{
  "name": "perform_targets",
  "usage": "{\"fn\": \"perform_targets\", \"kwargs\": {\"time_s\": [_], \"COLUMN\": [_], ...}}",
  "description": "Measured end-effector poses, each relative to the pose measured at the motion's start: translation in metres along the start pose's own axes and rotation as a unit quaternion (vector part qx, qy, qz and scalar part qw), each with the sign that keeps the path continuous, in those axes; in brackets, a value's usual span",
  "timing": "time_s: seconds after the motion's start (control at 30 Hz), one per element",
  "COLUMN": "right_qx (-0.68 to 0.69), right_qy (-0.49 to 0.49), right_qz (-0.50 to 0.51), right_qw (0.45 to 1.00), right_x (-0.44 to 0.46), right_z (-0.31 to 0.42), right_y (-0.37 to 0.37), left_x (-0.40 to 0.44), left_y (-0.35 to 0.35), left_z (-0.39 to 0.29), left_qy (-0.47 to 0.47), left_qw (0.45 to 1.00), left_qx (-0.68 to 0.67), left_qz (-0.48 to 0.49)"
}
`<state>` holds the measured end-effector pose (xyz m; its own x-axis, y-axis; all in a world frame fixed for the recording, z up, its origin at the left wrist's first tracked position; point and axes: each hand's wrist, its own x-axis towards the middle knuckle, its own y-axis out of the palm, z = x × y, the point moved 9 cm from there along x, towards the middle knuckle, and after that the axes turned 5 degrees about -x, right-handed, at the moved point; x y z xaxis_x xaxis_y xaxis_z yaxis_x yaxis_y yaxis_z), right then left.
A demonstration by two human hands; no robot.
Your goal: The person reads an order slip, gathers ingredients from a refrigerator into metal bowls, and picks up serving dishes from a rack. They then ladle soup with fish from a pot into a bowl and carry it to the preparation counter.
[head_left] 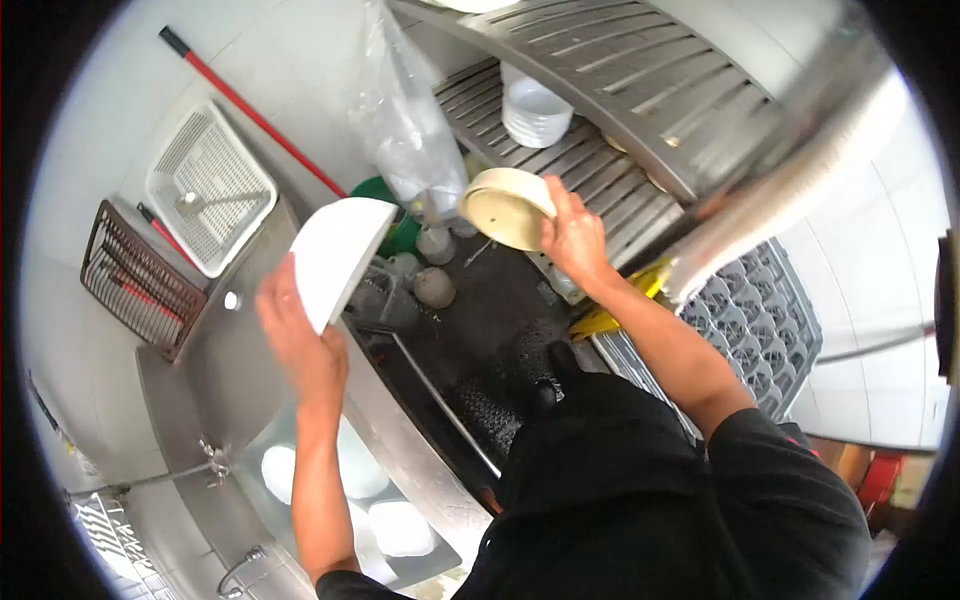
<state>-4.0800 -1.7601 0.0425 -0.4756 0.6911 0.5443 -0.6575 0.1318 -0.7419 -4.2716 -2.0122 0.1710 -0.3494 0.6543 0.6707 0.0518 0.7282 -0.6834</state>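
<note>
Tilted on its side, a white bowl (340, 250) is in my left hand (305, 335), whose fingers are closed on its edge above the metal counter. My right hand (577, 235) grips the rim of a round, shallow cream-coloured dish (510, 215), held up in front of the slatted metal shelf. The two pieces are apart from each other. On that shelf (590, 185), just beyond my right hand, stands a stack of white bowls (537, 112). Several white dishes (402, 528) lie in the water of the sink beneath my left forearm.
A white plastic basket (210, 190) and a brown slatted tray (140, 285) lean on the left wall beside a red pole (260, 120). A clear plastic bag (405, 120) hangs ahead, over a green bucket (402, 235). Grey dish racks (755, 310) stand at my right.
</note>
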Motion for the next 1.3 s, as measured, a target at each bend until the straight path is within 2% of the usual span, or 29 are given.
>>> {"fn": "perform_targets", "kwargs": {"time_s": [0.07,0.2,0.37,0.43,0.5,0.57,0.63,0.7,0.73,0.83,0.97,1.03,1.13,1.3], "right_qx": [-0.001,-0.007,0.006,0.032,0.073,0.095,0.125,0.108,0.146,0.078,0.227,0.214,0.203,0.165], "right_qy": [-0.024,-0.041,0.054,0.103,0.165,0.232,0.418,0.506,0.528,0.529,0.604,0.597,0.600,0.591], "right_qz": [0.039,0.043,0.090,0.088,0.081,0.031,0.070,-0.005,-0.079,-0.192,-0.348,-0.424,-0.500,-0.605], "right_qw": [0.999,0.998,0.994,0.990,0.980,0.968,0.897,0.856,0.833,0.823,0.680,0.646,0.590,0.508], "right_x": [-0.008,-0.024,-0.075,-0.105,-0.146,-0.195,-0.249,-0.321,-0.343,-0.424,-0.516,-0.552,-0.599,-0.677], "right_z": [0.022,0.028,-0.007,-0.018,-0.037,-0.069,-0.095,-0.137,-0.142,-0.165,-0.181,-0.182,-0.177,-0.155], "right_y": [-0.021,-0.046,-0.083,-0.118,-0.155,-0.198,-0.247,-0.282,-0.317,-0.397,-0.469,-0.505,-0.545,-0.582], "left_x": [-0.002,-0.011,-0.025,-0.035,-0.051,-0.076,-0.116,-0.166,-0.192,-0.249,-0.285,-0.285,-0.296,-0.319], "left_y": [-0.017,-0.030,-0.015,-0.002,0.013,0.038,0.082,0.134,0.159,0.188,0.204,0.196,0.199,0.205], "left_z": [-0.008,-0.014,-0.040,-0.055,-0.075,-0.095,-0.101,-0.129,-0.155,-0.266,-0.405,-0.475,-0.545,-0.639], "left_qy": [0.036,0.029,0.020,0.063,0.015,-0.014,-0.174,-0.304,-0.356,-0.478,-0.457,-0.425,-0.370,-0.268], "left_qw": [0.999,0.999,1.000,0.998,0.997,0.989,0.938,0.840,0.780,0.597,0.488,0.460,0.411,0.410], "left_qx": [0.007,0.003,-0.017,-0.019,-0.060,-0.115,-0.254,-0.386,-0.445,-0.538,-0.573,-0.591,-0.610,-0.623], "left_qz": [-0.028,-0.038,-0.017,-0.001,0.052,0.093,0.159,0.229,0.260,0.356,0.474,0.509,0.567,0.610]}}
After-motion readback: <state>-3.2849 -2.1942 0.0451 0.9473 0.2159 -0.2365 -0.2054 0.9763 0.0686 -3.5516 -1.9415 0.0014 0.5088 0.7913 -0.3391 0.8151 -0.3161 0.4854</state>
